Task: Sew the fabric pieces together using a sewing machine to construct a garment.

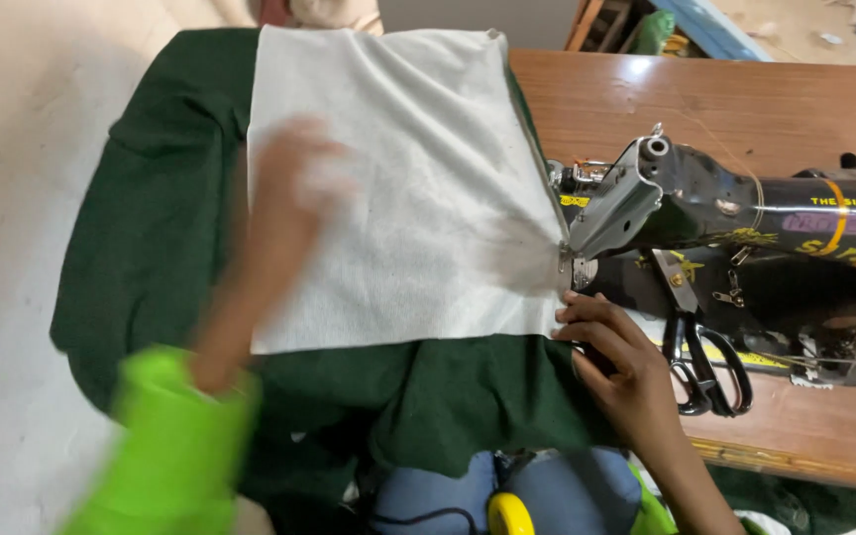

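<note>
A white fabric panel point(398, 188) lies on top of dark green cloth point(160, 238) that hangs off the table's left side. My left hand point(294, 173), blurred with motion, rests flat on the white panel's left part; its sleeve is bright green. My right hand point(611, 362) presses the edge of the green cloth right beside the needle area point(569, 260) of a black sewing machine point(745, 218). Neither hand grips anything.
Black-handled scissors point(705, 372) lie on the machine bed just right of my right hand. The wooden table point(705, 99) extends behind and right of the machine. A yellow round object point(509, 515) and blue-clad knees point(557, 485) sit below the cloth.
</note>
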